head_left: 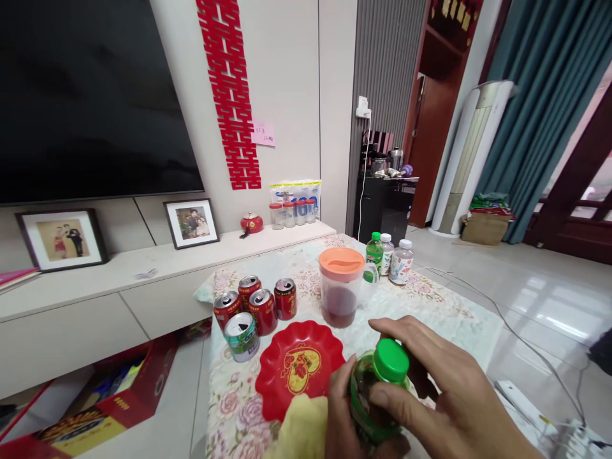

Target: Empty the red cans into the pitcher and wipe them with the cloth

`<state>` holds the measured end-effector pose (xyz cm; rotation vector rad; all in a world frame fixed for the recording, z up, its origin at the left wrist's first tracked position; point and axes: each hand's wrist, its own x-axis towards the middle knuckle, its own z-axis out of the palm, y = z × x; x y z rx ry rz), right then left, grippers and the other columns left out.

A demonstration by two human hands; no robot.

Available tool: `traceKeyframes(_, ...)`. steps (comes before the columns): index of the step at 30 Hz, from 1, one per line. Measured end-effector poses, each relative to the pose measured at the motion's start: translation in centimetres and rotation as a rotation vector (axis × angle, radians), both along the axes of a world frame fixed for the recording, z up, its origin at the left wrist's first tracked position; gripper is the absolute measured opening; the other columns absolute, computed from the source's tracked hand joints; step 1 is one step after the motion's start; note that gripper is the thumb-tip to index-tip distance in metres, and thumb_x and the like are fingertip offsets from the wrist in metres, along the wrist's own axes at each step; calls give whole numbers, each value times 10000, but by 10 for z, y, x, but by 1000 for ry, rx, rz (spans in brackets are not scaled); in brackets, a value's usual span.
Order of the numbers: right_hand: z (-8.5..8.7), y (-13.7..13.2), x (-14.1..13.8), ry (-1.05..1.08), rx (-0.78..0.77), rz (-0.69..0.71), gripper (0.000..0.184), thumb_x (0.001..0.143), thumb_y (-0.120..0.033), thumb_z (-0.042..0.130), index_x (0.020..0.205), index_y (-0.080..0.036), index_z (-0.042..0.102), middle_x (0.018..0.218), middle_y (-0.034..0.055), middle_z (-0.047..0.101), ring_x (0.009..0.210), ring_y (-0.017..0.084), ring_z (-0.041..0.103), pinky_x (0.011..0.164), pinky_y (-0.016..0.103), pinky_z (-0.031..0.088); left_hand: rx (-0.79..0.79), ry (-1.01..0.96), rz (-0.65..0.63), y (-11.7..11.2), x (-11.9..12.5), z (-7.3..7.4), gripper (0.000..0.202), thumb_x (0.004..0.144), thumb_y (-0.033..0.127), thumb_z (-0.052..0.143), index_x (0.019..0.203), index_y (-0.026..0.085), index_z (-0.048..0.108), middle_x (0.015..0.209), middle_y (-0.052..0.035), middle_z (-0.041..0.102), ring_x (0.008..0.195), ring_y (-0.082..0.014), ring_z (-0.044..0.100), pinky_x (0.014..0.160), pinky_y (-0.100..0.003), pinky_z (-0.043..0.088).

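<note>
A bottle with a green cap (391, 361) and green label stands at the near edge of the flowered table (444, 312). My right hand (444, 395) wraps round its neck and shoulder from the right. My left hand (340, 408) grips the bottle's body from the left. A yellow cloth (301, 427) lies just left of my left hand. A red scalloped plate (299, 366) sits beside the bottle.
Several red drink cans (262, 305) and one green can (241, 336) stand left of the plate. A clear jug with an orange lid (340, 287) holds dark liquid. Three small bottles (389, 255) stand behind it. A TV bench with photo frames (191, 223) runs along the wall.
</note>
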<state>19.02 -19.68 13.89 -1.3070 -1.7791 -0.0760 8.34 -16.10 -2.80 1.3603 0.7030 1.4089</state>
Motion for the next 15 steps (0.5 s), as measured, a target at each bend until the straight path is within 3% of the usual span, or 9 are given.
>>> traceKeyframes(3,-3,1,8,-62,30,-37,270,937,-227,678,1200,-281,656,850,-36,697,709,103,700,645,168,577,86,63,-32,10,7,-23,834,769,527,843,1470,264,476,1276,-131,719,1063,-329,756,870,-406,654)
traceKeyframes(5,-4,2,18,-75,9,-80,167,956,-258,659,1121,-269,681,836,-29,708,702,112,705,631,186,571,169,139,2,16,10,-36,942,725,543,843,1508,241,416,1383,-168,654,1198,-363,704,933,-432,638)
traceKeyframes(7,-3,6,34,-71,-44,-166,132,950,-319,673,1069,-272,708,844,-21,734,701,136,711,624,226,566,267,269,104,18,15,-47,977,729,476,793,1553,205,342,1506,-208,546,1377,-396,581,1027,-464,593)
traceKeyframes(10,-1,18,70,-40,-149,-330,216,912,-438,671,1029,-271,741,941,19,785,811,212,738,711,321,572,308,392,226,15,24,-60,907,698,261,657,1548,152,360,1539,-215,502,1430,-378,516,1089,-468,544)
traceKeyframes(12,0,32,97,-18,-214,-421,292,874,-490,653,1030,-261,746,992,42,795,861,251,737,756,365,558,326,515,112,12,28,-64,891,613,182,646,1488,147,482,1479,-191,573,1384,-367,554,1131,-462,513)
traceKeyframes(15,1,59,133,-65,-299,-563,355,808,-504,637,1010,-236,752,925,58,790,795,261,710,720,369,523,253,762,-199,9,27,-59,832,616,129,649,1445,191,605,1484,-147,616,1357,-352,585,1175,-465,478)
